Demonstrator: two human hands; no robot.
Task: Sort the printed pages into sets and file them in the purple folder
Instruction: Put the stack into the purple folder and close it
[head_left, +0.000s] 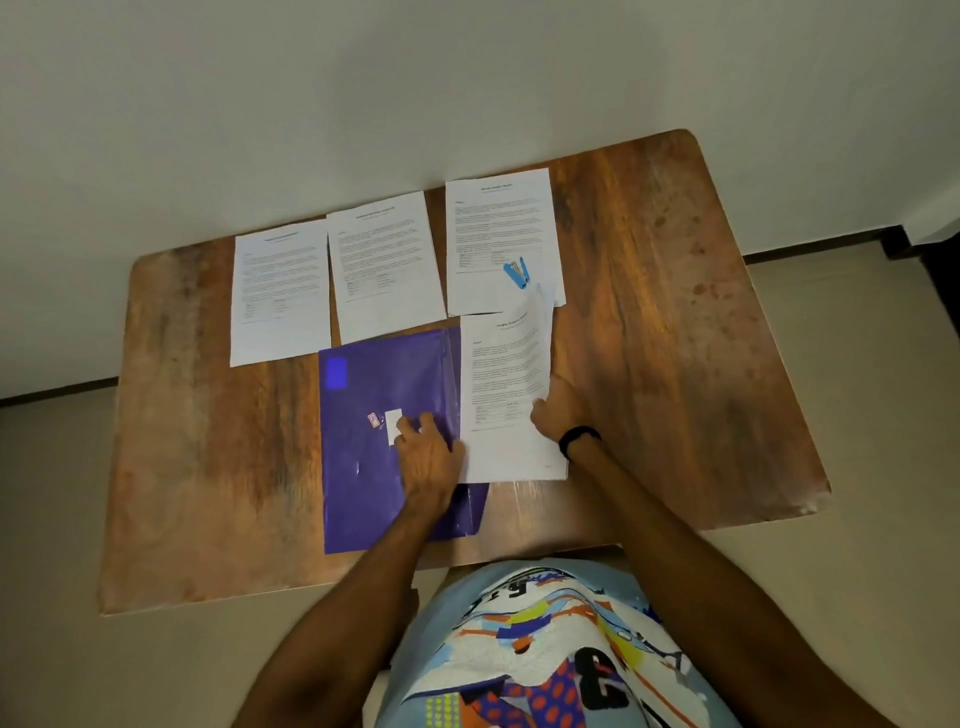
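The purple folder (374, 447) lies open on the wooden table (675, 364), and my left hand (428, 457) presses flat on its left flap. A set of printed pages (501, 384) lies on the folder's right half. My right hand (553, 413) grips that set's right edge, which curls upward. Three more printed sets lie in a row behind: a left set (280, 291), a middle set (387, 265) and a right set (498, 228). A small blue stapler (517, 273) rests on the right set.
The table stands against a pale wall (363, 104). Bare wood shows on the left (208, 441) and right sides. My patterned shirt (545, 649) fills the lower middle of the view.
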